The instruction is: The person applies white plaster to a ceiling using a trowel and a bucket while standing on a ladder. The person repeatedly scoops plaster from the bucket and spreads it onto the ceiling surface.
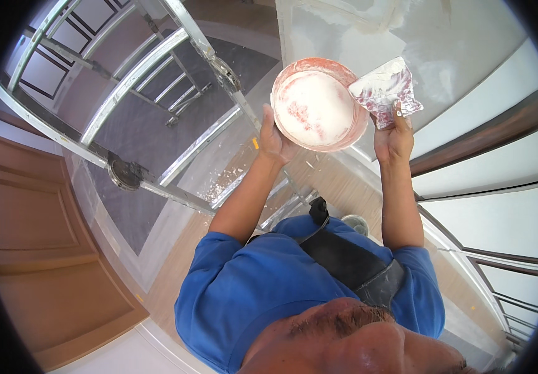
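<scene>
My left hand (275,138) grips the left side of a round reddish-pink bucket (356,134), thumb up along its wall. White plaster-like material (322,103) coats the bucket's inside, with pink patches showing through. At the bucket's right rim, my right hand (395,140) is closed on a wide putty knife (381,87). White filler smears its flat blade, and reddish stains mark the end near my fingers. The blade overlaps the rim in this view; whether it touches cannot be made out. Part of the handle is hidden by my hand.
An aluminium ladder (138,81) stands close on the left, beyond a brown wooden door (38,249). Ahead is a grey wall with pale filler patches (468,37). White panels with dark trim (499,218) line the right. White crumbs (228,184) litter the floor.
</scene>
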Available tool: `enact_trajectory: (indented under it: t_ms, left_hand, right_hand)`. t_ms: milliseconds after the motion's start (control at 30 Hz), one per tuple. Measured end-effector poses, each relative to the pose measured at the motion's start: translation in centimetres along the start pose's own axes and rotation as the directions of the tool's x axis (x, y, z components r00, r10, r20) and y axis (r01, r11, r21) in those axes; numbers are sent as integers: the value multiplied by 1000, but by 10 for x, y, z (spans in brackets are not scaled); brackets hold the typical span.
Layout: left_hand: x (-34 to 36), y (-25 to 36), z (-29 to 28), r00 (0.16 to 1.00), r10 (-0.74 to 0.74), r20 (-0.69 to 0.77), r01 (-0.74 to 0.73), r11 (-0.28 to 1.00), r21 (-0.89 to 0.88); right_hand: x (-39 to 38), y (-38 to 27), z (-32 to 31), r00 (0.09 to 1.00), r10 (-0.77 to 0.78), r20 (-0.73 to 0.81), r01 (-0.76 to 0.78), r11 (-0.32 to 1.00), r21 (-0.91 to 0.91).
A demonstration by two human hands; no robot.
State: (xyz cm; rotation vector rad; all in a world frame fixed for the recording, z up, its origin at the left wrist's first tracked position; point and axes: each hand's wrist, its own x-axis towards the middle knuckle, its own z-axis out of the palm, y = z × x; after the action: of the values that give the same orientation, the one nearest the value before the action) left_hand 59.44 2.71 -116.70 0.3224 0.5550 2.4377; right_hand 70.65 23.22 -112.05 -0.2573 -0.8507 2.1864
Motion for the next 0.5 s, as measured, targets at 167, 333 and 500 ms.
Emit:
enact_trajectory:
  t_ms: [167,333,500]
  left_hand:
    - [3,2,-2,999,-54,0,54,993,101]
    - [18,13,-4,991,-83,-103,106,964,245]
    - [30,27,10,963,-130,-234,224,871,437]
  right_hand:
    - [-3,1,1,993,-118,-15,104,924,-369]
    - [2,-19,14,825,-169,539,561,135,-817]
    - [15,-15,31,337,389,858,858,-502,-109]
